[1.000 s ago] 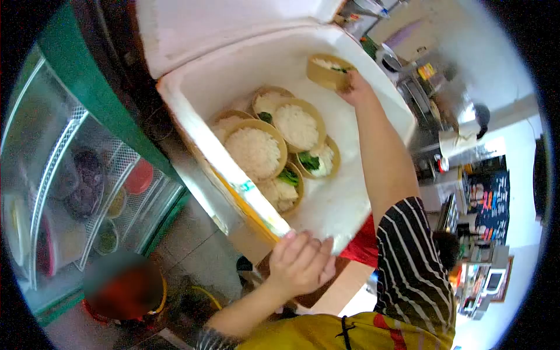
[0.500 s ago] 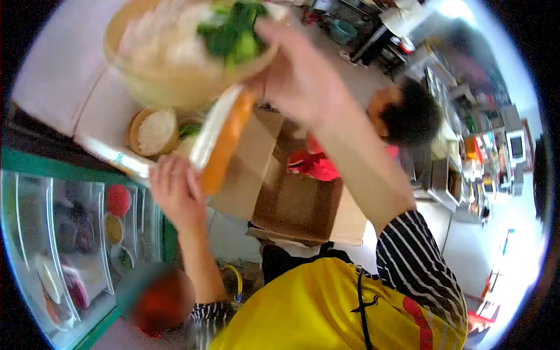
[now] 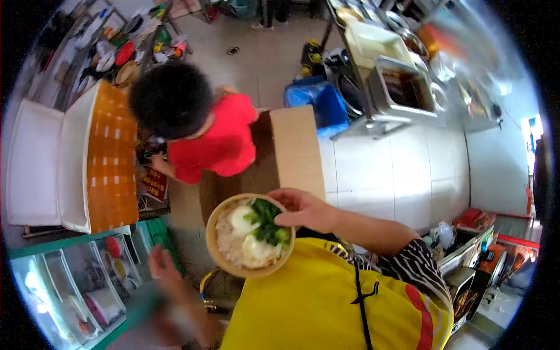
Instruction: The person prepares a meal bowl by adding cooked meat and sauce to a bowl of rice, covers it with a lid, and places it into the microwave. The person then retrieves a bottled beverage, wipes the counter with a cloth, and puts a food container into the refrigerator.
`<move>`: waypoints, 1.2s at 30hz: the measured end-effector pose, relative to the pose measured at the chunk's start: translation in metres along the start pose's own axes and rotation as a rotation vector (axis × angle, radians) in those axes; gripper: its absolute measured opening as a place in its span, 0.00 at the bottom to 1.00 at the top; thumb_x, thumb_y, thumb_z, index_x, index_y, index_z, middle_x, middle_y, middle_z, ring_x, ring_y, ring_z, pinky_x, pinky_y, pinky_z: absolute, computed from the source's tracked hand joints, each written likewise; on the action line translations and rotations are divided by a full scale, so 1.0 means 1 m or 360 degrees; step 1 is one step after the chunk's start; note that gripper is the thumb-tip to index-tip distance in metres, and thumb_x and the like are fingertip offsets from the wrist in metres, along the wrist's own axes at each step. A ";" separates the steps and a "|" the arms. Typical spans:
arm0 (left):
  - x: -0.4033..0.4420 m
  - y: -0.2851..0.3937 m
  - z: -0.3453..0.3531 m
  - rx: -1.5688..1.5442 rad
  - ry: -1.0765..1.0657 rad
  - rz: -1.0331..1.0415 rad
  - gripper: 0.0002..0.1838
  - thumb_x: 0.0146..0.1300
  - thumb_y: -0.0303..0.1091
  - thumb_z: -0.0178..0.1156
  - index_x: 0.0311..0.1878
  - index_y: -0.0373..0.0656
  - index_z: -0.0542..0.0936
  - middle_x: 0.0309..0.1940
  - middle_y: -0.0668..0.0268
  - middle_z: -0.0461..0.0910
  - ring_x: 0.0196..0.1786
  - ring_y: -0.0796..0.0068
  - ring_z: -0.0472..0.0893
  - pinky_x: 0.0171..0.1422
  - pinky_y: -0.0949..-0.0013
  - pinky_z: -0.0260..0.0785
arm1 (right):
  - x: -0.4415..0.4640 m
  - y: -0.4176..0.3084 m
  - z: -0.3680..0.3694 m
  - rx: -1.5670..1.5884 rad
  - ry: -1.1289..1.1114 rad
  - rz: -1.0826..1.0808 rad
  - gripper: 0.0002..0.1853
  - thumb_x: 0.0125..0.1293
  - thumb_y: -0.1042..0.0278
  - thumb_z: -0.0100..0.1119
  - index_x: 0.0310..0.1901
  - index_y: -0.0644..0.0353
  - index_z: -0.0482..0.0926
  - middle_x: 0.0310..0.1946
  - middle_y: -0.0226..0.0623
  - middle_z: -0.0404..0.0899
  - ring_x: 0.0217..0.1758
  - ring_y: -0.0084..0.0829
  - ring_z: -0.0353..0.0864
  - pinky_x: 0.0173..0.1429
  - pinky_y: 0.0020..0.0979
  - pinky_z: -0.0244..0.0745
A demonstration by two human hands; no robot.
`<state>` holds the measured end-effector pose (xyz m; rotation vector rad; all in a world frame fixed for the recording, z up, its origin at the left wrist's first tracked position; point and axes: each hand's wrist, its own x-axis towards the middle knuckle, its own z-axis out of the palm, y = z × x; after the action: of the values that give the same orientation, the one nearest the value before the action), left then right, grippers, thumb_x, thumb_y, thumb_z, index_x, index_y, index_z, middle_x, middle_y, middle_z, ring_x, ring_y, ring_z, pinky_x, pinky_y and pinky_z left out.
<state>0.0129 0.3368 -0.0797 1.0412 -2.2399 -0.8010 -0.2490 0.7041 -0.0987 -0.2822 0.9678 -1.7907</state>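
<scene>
I see the right hand [image 3: 306, 211] gripping the bowl [image 3: 251, 272] by its right rim, near the apron [image 3: 297, 300] — best kept level, thumb clear of the greens [image 3: 266, 219]. The left hand [image 3: 164, 269], at left, looks loose and empty.

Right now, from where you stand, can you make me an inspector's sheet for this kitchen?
Surface: tiled floor; no worktop under the bowl, which is held up.
Job's things: bowl tilted toward the camera, with greens and pale food in it.
Clutter: jumble on the racks; blue container; open cardboard box.
Hands: right hand grips the bowl's edge beside the greens; left hand blurred, nothing seen in it.
Cables: nothing certain; a yellow loop may be a hose.
Surroundings: foam box, lid open; fridge; someone in red.
</scene>
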 end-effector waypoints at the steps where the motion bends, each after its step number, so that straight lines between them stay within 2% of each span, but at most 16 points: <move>1: -0.027 0.013 0.020 -0.0018 -0.0226 -0.0010 0.14 0.67 0.31 0.60 0.54 0.38 0.77 0.50 0.63 0.79 0.52 0.69 0.78 0.57 0.66 0.71 | -0.021 0.001 -0.025 0.0053 0.0091 -0.0021 0.32 0.60 0.67 0.69 0.63 0.65 0.67 0.55 0.40 0.75 0.57 0.31 0.75 0.63 0.33 0.72; 5: -0.099 0.095 0.133 -0.0449 -0.0922 -0.0250 0.17 0.66 0.34 0.61 0.56 0.39 0.75 0.49 0.62 0.80 0.54 0.69 0.78 0.60 0.65 0.70 | -0.108 -0.020 -0.109 0.0162 0.0423 -0.0261 0.35 0.59 0.66 0.68 0.64 0.71 0.63 0.56 0.44 0.74 0.57 0.32 0.74 0.62 0.33 0.71; 7: -0.124 0.152 0.186 -0.0671 -0.1296 -0.0394 0.17 0.65 0.26 0.60 0.57 0.38 0.74 0.52 0.62 0.78 0.55 0.71 0.76 0.62 0.68 0.68 | -0.136 -0.025 -0.133 0.0178 0.0625 -0.0467 0.36 0.60 0.64 0.67 0.65 0.71 0.61 0.56 0.44 0.73 0.59 0.33 0.73 0.63 0.34 0.70; 9: -0.146 0.198 0.236 -0.0791 -0.1664 -0.0521 0.22 0.63 0.26 0.62 0.60 0.37 0.71 0.54 0.62 0.77 0.59 0.70 0.75 0.64 0.67 0.67 | -0.155 -0.019 -0.162 0.0211 0.0703 -0.0615 0.36 0.61 0.62 0.66 0.66 0.71 0.61 0.57 0.43 0.72 0.59 0.32 0.72 0.64 0.34 0.69; 11: -0.170 0.207 0.276 -0.1178 -0.2022 -0.0639 0.31 0.61 0.31 0.65 0.66 0.37 0.64 0.61 0.61 0.72 0.64 0.68 0.71 0.67 0.65 0.65 | -0.173 -0.016 -0.169 0.0298 0.0880 -0.0735 0.37 0.61 0.62 0.66 0.66 0.70 0.60 0.57 0.43 0.72 0.59 0.32 0.72 0.64 0.33 0.69; 14: -0.185 0.269 0.317 -0.1565 -0.2320 -0.0615 0.41 0.58 0.38 0.69 0.70 0.38 0.58 0.67 0.60 0.65 0.68 0.67 0.66 0.71 0.62 0.61 | -0.186 -0.021 -0.161 0.0512 0.1031 -0.0891 0.38 0.62 0.62 0.65 0.67 0.70 0.58 0.58 0.43 0.71 0.59 0.32 0.72 0.64 0.33 0.70; 17: -0.195 0.299 0.357 -0.1604 -0.2260 -0.0337 0.58 0.50 0.57 0.72 0.72 0.35 0.48 0.68 0.55 0.62 0.68 0.60 0.66 0.73 0.54 0.60 | -0.178 -0.004 -0.163 0.0658 0.1152 -0.1057 0.38 0.63 0.61 0.65 0.68 0.70 0.57 0.59 0.44 0.70 0.61 0.32 0.72 0.63 0.34 0.72; 18: -0.201 0.315 0.351 -0.1653 -0.2224 -0.0479 0.54 0.53 0.53 0.71 0.72 0.37 0.51 0.67 0.57 0.63 0.69 0.61 0.65 0.73 0.55 0.59 | -0.186 -0.006 -0.151 0.0668 0.1208 -0.1090 0.37 0.64 0.63 0.64 0.68 0.69 0.57 0.60 0.43 0.69 0.62 0.33 0.71 0.63 0.35 0.73; 21: -0.193 0.304 0.363 -0.1693 -0.2279 -0.0582 0.49 0.55 0.49 0.70 0.72 0.39 0.53 0.67 0.58 0.63 0.68 0.61 0.66 0.71 0.55 0.61 | -0.176 0.009 -0.132 0.0796 0.1417 -0.1174 0.36 0.65 0.65 0.64 0.68 0.68 0.56 0.60 0.41 0.69 0.61 0.32 0.72 0.62 0.35 0.73; 22: -0.190 0.310 0.364 -0.1813 -0.2295 -0.0549 0.45 0.58 0.45 0.67 0.72 0.41 0.54 0.67 0.59 0.63 0.68 0.62 0.66 0.70 0.56 0.62 | -0.171 0.010 -0.124 0.0841 0.1424 -0.1200 0.35 0.64 0.68 0.64 0.68 0.67 0.57 0.61 0.40 0.68 0.62 0.32 0.70 0.65 0.35 0.70; 26: -0.181 0.309 0.381 -0.1919 -0.2535 -0.0773 0.41 0.60 0.43 0.61 0.73 0.42 0.54 0.67 0.59 0.64 0.67 0.61 0.67 0.70 0.56 0.62 | -0.166 0.016 -0.109 0.0683 0.1675 -0.1195 0.35 0.63 0.69 0.66 0.66 0.67 0.58 0.61 0.40 0.68 0.65 0.31 0.67 0.71 0.34 0.61; 29: -0.169 0.301 0.391 -0.1956 -0.2628 -0.0822 0.41 0.58 0.41 0.61 0.72 0.41 0.55 0.66 0.58 0.64 0.67 0.61 0.67 0.71 0.56 0.62 | -0.165 0.020 -0.109 0.0558 0.1733 -0.1080 0.36 0.62 0.69 0.67 0.66 0.67 0.58 0.61 0.41 0.68 0.65 0.31 0.67 0.70 0.35 0.62; 33: -0.161 0.303 0.400 -0.1904 -0.2627 -0.0723 0.41 0.56 0.39 0.58 0.72 0.40 0.56 0.68 0.57 0.63 0.69 0.59 0.65 0.73 0.55 0.57 | -0.183 0.023 -0.123 0.0535 0.1706 -0.1027 0.36 0.66 0.55 0.62 0.67 0.67 0.59 0.59 0.42 0.70 0.62 0.33 0.70 0.66 0.37 0.67; 36: -0.155 0.291 0.411 -0.1875 -0.2688 -0.0920 0.39 0.56 0.36 0.54 0.73 0.40 0.56 0.70 0.57 0.61 0.72 0.57 0.61 0.76 0.52 0.53 | -0.191 0.022 -0.145 0.0528 0.1736 -0.0878 0.32 0.66 0.52 0.61 0.64 0.63 0.65 0.56 0.39 0.73 0.58 0.31 0.72 0.60 0.35 0.70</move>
<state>-0.3191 0.7318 -0.1885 0.1891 -1.4169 -3.5357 -0.2363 0.9364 -0.1622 0.8029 1.3581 -2.6305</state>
